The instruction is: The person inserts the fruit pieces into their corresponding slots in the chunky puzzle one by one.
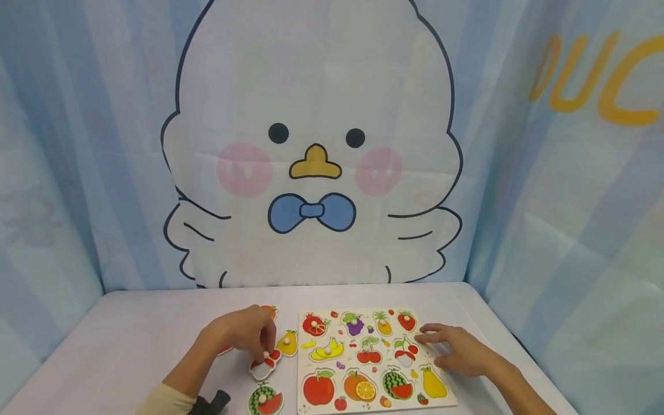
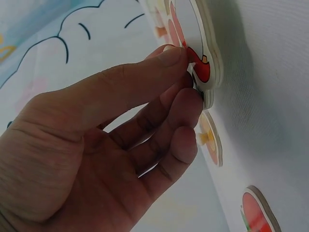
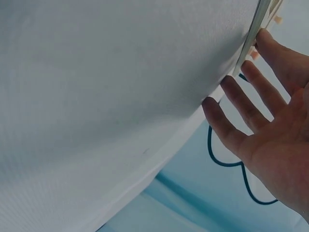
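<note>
My left hand (image 1: 249,331) pinches a red-and-white puzzle piece (image 1: 264,368) between thumb and fingers, left of the puzzle board. In the left wrist view the piece (image 2: 205,48) stands tilted, with part of it behind the fingertips; its fruit kind cannot be told. The wooden fruit puzzle board (image 1: 381,403) lies on the table. Several knobbed pieces sit in it, among them a banana piece (image 1: 328,350) and a grape piece (image 1: 354,324). At its right edge rests my right hand (image 1: 459,349), fingers spread and fairly straight, fingertips touching the board's edge in the right wrist view.
Loose on the table left of the board lie a pear piece (image 1: 287,343), a watermelon piece (image 1: 265,400) and an orange piece (image 1: 270,311), partly hidden. A red piece (image 1: 225,350) shows behind the left wrist. Behind the white table (image 1: 124,346) hangs a duck-print curtain (image 1: 316,253).
</note>
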{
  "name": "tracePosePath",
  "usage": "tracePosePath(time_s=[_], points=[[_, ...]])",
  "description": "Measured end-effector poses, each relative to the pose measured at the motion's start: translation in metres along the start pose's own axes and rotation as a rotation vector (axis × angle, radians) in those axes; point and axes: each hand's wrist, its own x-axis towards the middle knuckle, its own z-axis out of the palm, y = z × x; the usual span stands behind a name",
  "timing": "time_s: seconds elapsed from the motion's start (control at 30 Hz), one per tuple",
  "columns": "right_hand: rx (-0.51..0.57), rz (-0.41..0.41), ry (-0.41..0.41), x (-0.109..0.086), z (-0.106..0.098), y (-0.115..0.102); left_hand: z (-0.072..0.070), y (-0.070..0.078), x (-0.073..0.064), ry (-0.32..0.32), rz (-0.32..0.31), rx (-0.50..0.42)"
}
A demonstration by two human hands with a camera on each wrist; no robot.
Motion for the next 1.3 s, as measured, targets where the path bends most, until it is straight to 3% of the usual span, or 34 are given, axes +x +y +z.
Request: tracePosePath(time_s=[0.3,0.7,1.3], points=[[0.000,0.007,0.003,0.001,0.000,-0.001,-0.001,0.003,0.002,0.018,0.015,-0.014],[0.005,0.008,0.001,0.001,0.000,0.000,0.002,0.005,0.007,0.047,0.117,-0.017],[0.011,0.024,0.007,0.001,0.001,-0.002,0.008,0.030,0.025,0.041,0.195,-0.014]])
